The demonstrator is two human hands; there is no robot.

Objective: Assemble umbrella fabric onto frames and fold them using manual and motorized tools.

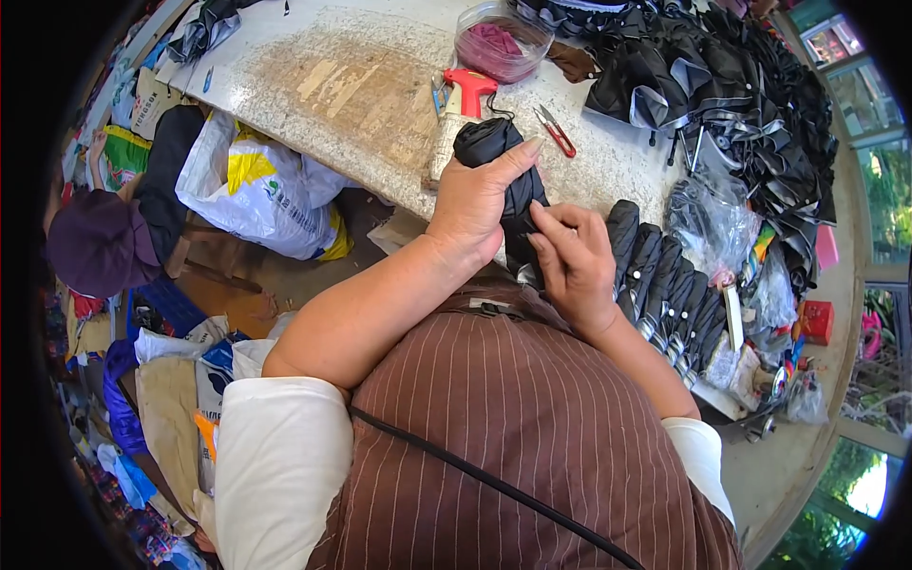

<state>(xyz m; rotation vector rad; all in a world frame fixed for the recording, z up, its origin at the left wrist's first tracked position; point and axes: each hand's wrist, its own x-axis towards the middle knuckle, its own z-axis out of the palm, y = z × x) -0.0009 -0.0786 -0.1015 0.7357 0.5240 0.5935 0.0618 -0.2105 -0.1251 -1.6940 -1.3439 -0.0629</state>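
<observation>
A folded black umbrella [520, 220] stands upright in front of my chest, its rounded end up and a thin black cord looped there. My left hand [472, 198] is wrapped round its upper part, thumb along the side. Fingers of my right hand [576, 255] pinch the black fabric at the right side, lower down. What lies between those fingertips is too small to make out. To the right of my right hand, several folded black umbrellas [655, 275] lie in a row at the table edge.
On the worn white table [361, 104] are a red glue gun [467, 90], red-handled thread snips [556, 131] and a clear tub [503, 43] with dark pink cloth. Black umbrellas [703, 71] pile up at right. A person in a purple hat [103, 242] sits left, near white sacks [266, 195].
</observation>
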